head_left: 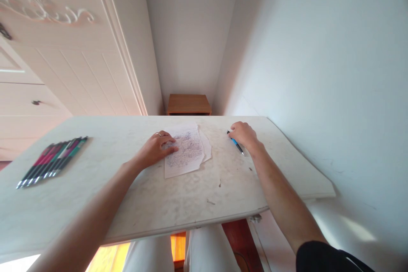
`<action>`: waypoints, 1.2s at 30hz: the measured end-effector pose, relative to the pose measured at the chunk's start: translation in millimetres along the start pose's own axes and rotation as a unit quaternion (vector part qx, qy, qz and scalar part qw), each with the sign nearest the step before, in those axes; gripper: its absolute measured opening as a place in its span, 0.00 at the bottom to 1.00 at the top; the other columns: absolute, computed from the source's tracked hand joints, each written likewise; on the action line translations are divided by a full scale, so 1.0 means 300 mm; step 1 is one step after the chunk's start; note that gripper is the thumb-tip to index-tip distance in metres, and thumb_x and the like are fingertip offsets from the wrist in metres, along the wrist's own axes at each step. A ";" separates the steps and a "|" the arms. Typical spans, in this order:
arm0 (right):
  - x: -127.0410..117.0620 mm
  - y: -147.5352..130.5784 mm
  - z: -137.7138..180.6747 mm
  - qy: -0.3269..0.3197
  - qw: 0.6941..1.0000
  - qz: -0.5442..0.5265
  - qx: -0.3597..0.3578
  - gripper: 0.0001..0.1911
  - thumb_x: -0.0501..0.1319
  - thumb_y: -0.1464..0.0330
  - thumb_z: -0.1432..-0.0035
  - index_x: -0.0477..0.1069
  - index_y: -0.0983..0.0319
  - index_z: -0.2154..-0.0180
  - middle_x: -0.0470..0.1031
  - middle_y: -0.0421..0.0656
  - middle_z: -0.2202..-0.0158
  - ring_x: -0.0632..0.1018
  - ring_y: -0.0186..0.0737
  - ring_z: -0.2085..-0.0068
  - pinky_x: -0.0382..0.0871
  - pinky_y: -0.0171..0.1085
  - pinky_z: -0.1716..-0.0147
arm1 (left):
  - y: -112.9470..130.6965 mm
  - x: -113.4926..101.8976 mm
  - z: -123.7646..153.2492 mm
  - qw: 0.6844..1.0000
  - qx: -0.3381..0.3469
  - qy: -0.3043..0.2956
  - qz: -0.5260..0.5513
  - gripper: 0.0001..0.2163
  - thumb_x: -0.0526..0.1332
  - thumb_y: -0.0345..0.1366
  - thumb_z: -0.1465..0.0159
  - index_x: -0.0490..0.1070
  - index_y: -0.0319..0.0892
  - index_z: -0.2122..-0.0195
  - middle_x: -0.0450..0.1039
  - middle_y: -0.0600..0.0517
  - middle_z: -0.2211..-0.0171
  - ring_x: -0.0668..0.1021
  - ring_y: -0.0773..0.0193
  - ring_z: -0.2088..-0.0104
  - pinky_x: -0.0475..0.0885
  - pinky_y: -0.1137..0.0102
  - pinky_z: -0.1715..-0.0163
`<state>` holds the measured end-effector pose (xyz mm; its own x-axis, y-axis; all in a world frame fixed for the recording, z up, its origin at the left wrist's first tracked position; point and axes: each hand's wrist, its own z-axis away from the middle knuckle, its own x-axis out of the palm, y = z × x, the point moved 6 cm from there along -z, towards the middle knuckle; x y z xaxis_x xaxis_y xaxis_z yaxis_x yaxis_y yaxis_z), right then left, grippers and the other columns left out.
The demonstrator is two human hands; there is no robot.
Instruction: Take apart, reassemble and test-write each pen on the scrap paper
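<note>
My left hand (157,148) lies on a sheet of lined paper (185,157) covered in dense blue scribbles. Its fingers are spread, with a ring on one of them. Under the sheet's right side a second torn piece of paper (207,146) sticks out. Farther right, my right hand (245,134) has its fingers curled at the top end of a blue and black pen (236,143). The pen lies slanted along the tabletop, its tip pointing towards me; the fingertips' contact with it is partly hidden.
Several pens (52,159) in dark, pink and green lie side by side at the left of the white table (191,204). A pale cabinet (79,63) stands at left, a wall (318,72) at right. Behind the table is a small wooden stand (189,103).
</note>
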<state>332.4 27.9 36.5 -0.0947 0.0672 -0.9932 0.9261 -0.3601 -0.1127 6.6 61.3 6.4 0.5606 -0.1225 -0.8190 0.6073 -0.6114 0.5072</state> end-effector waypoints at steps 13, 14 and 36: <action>-0.066 0.100 -0.032 0.103 0.984 -0.128 0.062 0.15 0.60 0.63 0.49 0.78 0.57 0.59 0.81 0.46 0.58 0.79 0.46 0.54 0.70 0.38 0.58 | 0.003 -0.002 -0.001 1.000 0.006 -0.001 -0.005 0.20 0.61 0.53 0.40 0.78 0.42 0.58 0.72 0.45 0.55 0.76 0.58 0.62 0.71 0.62 0.54; -0.074 0.109 -0.033 0.111 0.983 -0.128 0.066 0.15 0.60 0.63 0.49 0.78 0.57 0.60 0.81 0.47 0.59 0.79 0.46 0.54 0.70 0.38 0.58 | 0.003 -0.002 0.000 1.000 0.006 -0.001 -0.006 0.20 0.61 0.53 0.40 0.78 0.42 0.58 0.72 0.45 0.55 0.76 0.58 0.62 0.71 0.62 0.54; -0.032 0.250 -0.100 0.093 0.983 -0.117 0.108 0.16 0.62 0.69 0.49 0.78 0.63 0.58 0.80 0.51 0.57 0.79 0.46 0.54 0.68 0.34 0.59 | 0.001 -0.004 -0.003 1.000 0.000 -0.004 -0.003 0.21 0.60 0.55 0.41 0.78 0.44 0.58 0.72 0.46 0.55 0.76 0.59 0.64 0.72 0.63 0.57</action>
<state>413.8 28.3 38.4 -0.2084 0.3339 -0.9193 0.7855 -0.5028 -0.3607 6.6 62.0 7.7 0.5531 -0.1244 -0.8238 0.6103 -0.6125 0.5023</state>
